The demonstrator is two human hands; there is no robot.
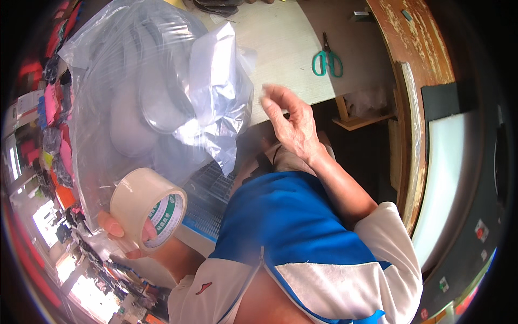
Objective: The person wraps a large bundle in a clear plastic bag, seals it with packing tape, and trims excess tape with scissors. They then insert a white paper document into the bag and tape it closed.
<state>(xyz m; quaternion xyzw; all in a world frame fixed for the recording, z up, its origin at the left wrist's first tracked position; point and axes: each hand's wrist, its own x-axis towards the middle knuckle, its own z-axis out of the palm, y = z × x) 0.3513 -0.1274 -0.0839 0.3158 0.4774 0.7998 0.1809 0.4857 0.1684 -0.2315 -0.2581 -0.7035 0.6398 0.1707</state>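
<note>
My left hand [111, 225] grips a wide roll of clear tape [135, 202], with a finger or thumb inside its core. Just above the roll is a large clear plastic bag [91, 116] with grey, sole-shaped pieces [129, 121] in it. The bag's gathered, shiny end [213, 89] points toward my right hand [295, 124]. That hand is raised over the table's near edge, fingers bent and thumb apart from them, with nothing visible between. Its fingertips are slightly blurred and stand a little apart from the bag.
Green-handled scissors [327, 62] lie on the pale table [280, 46]. Dark pieces [218, 6] sit at its far edge. A blue crate [208, 200] is below the bag. To the right stands a worn wooden board [418, 38]; piled colourful goods [59, 146] fill the left.
</note>
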